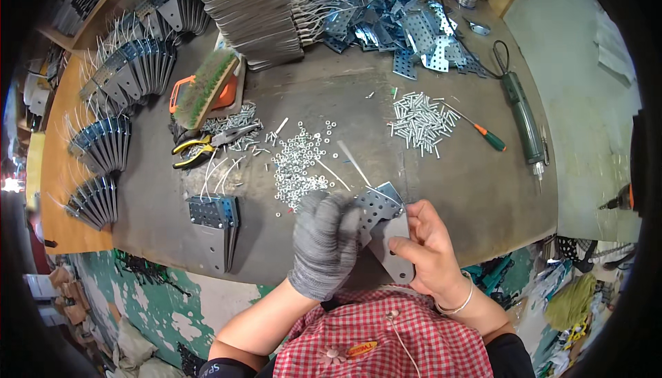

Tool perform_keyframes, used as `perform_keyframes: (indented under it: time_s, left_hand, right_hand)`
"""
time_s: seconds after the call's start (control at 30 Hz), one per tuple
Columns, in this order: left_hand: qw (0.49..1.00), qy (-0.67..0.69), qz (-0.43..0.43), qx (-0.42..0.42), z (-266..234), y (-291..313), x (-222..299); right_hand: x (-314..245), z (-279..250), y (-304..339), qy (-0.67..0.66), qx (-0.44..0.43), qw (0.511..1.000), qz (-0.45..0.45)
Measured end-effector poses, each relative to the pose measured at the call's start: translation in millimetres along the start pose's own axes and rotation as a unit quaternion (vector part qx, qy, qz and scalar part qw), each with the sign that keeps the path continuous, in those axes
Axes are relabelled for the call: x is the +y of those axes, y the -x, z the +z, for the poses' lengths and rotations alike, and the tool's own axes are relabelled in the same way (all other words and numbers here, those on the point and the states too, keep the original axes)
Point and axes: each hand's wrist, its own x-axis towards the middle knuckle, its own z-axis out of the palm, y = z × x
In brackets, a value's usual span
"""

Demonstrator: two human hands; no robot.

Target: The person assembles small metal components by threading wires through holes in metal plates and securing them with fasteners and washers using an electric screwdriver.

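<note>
My right hand [429, 247], bare, is closed round a flat grey metal plate [394, 255] with rounded lower end and holes, its thumb lying on the face. Against the plate's upper part sits a shiny bluish perforated bracket [378, 205], tilted. A thin white strip rises above it toward the upper left. My left hand [323, 243], in a grey knit glove, has its fingers curled in at the bracket's left edge. What lies inside those fingers is hidden. Just beyond the glove spreads a pile of small nuts [301, 164].
Screws [424, 123] lie in a heap to the right, by a screwdriver [489, 137] and a green power driver [523, 119]. Pliers [207, 147] and a brush [205, 90] are left. Finished-looking plate stacks [214, 230] stand near the left edge; loose brackets [420, 30] pile at the back.
</note>
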Motion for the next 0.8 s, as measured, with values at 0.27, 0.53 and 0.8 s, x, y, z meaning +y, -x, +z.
perform_keyframes:
  time_s: [0.27, 0.53, 0.8]
  left_hand:
    - [0.999, -0.036, 0.025, -0.026, 1.7, -4.8, 2.1]
    - [0.996, -0.065, 0.048, -0.041, -2.6, -10.8, -8.8]
    - [0.989, -0.092, 0.1, -0.063, -12.4, -24.7, -14.3]
  right_hand:
    - [2.1, -0.5, -2.2, -0.067, -0.015, 0.997, 0.044]
    - [4.0, -2.1, -2.3, -0.03, -0.037, 0.997, 0.056]
    - [2.2, -2.2, -7.9, -0.109, -0.032, 0.992, 0.055]
